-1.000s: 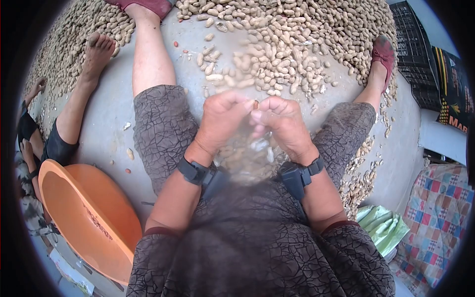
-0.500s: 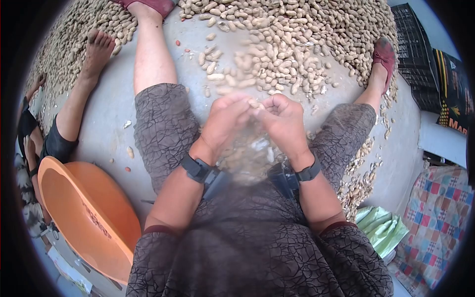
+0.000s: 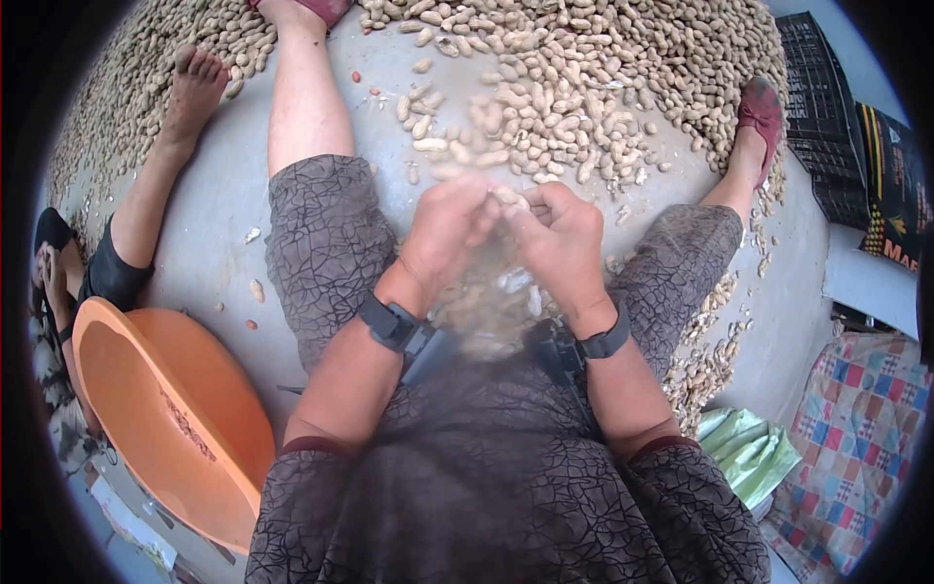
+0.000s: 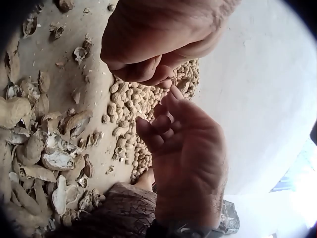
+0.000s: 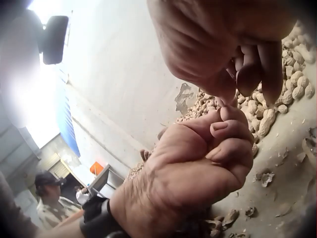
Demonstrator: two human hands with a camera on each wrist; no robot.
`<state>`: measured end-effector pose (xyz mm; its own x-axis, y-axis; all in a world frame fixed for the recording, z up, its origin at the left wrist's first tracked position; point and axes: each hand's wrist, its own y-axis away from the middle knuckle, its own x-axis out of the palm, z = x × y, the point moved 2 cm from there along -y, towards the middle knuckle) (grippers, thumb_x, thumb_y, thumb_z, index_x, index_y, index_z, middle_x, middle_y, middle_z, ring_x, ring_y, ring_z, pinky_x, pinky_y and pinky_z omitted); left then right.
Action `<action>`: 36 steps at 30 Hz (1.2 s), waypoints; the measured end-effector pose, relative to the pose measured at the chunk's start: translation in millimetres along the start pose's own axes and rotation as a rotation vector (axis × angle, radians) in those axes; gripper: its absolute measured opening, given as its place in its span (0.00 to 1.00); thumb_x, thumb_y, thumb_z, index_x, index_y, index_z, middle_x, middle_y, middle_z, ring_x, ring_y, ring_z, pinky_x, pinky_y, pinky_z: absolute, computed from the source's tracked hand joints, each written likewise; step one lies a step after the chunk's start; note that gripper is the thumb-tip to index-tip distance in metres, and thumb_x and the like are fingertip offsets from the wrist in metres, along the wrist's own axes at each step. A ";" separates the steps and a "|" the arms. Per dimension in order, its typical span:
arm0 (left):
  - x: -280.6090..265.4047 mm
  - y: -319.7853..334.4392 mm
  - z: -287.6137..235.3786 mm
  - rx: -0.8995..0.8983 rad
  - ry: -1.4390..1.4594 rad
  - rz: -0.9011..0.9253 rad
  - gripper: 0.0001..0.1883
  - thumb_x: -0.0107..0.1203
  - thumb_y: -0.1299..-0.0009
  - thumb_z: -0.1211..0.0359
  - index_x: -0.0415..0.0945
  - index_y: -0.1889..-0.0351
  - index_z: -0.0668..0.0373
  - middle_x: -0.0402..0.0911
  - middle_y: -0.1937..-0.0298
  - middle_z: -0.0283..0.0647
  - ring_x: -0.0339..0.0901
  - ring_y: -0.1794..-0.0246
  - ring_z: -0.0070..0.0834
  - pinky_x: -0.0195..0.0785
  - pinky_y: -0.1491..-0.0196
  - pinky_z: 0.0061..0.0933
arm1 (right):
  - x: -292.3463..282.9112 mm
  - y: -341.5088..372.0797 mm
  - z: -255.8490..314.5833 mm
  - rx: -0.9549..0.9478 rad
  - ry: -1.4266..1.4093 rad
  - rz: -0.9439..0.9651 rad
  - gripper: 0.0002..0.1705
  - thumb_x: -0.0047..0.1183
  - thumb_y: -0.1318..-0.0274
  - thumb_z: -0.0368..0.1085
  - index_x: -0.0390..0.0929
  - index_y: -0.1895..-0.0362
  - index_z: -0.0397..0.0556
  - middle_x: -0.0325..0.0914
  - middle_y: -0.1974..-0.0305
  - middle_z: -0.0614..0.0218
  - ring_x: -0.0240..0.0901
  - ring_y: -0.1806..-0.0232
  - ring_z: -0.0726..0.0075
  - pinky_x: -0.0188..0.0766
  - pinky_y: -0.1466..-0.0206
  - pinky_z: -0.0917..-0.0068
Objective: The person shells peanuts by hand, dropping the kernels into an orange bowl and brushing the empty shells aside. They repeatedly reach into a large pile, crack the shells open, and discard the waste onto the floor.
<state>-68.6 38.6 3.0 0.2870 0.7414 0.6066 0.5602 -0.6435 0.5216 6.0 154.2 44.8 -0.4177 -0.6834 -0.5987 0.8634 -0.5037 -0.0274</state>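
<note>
A pale peanut in its shell is between the fingertips of both hands, above the lap. My right hand pinches it between thumb and forefinger. The left hand, slightly blurred, has its curled fingertips at the peanut's near-left end. In the left wrist view, the left hand covers most of the nut, and the right hand meets it from below. From the right wrist, the left hand's folded fingers show, with the right hand over them. Below the hands lie broken peanut shells.
A large heap of peanuts spreads ahead on the grey floor. An orange basin stands at the left beside another person's bare foot. At the right are a black crate, a green sack and checked cloth.
A second ago a small reddish-brown kernel showed at the fingertips; half a second ago a pale peanut shell was there. Now the left fingers have moved slightly within the blur; the right hand keeps its pinch.
</note>
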 end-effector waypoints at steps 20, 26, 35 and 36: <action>3.3 9.6 -15.3 0.173 -0.722 0.278 0.07 0.54 0.34 0.69 0.78 0.69 0.64 0.74 0.75 0.25 0.64 0.75 0.09 0.58 0.71 0.14 | -29.0 -5.8 2.9 0.370 -0.451 0.500 0.04 0.57 0.50 0.27 0.79 0.70 0.39 0.78 0.76 0.67 0.73 0.78 0.79 0.72 0.75 0.80; 7.5 20.2 -22.2 0.110 -0.274 0.306 0.06 0.53 0.35 0.70 0.77 0.68 0.63 0.74 0.75 0.26 0.60 0.78 0.10 0.50 0.74 0.14 | -24.9 -4.3 -4.1 0.483 -1.048 0.517 0.08 0.52 0.47 0.26 0.77 0.62 0.36 0.79 0.71 0.59 0.76 0.74 0.74 0.78 0.69 0.72; 1.3 28.0 -26.9 0.063 -0.316 0.390 0.09 0.54 0.36 0.70 0.79 0.76 0.64 0.73 0.81 0.27 0.60 0.81 0.09 0.48 0.78 0.15 | -30.4 -10.9 -8.1 0.521 -1.168 0.399 0.10 0.47 0.45 0.25 0.74 0.58 0.36 0.79 0.66 0.54 0.78 0.69 0.68 0.80 0.62 0.72; 2.8 27.9 -29.0 0.049 -0.516 0.393 0.09 0.56 0.36 0.69 0.80 0.75 0.64 0.71 0.83 0.25 0.60 0.81 0.08 0.49 0.79 0.15 | -31.6 -11.3 -6.8 0.521 -1.167 0.396 0.10 0.47 0.45 0.25 0.74 0.58 0.36 0.79 0.66 0.54 0.78 0.69 0.68 0.80 0.62 0.72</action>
<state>-74.8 17.2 36.6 0.8070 0.4569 0.3742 0.3693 -0.8849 0.2841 11.3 185.1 58.5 -0.3868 -0.7463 0.5417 0.8831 -0.1305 0.4507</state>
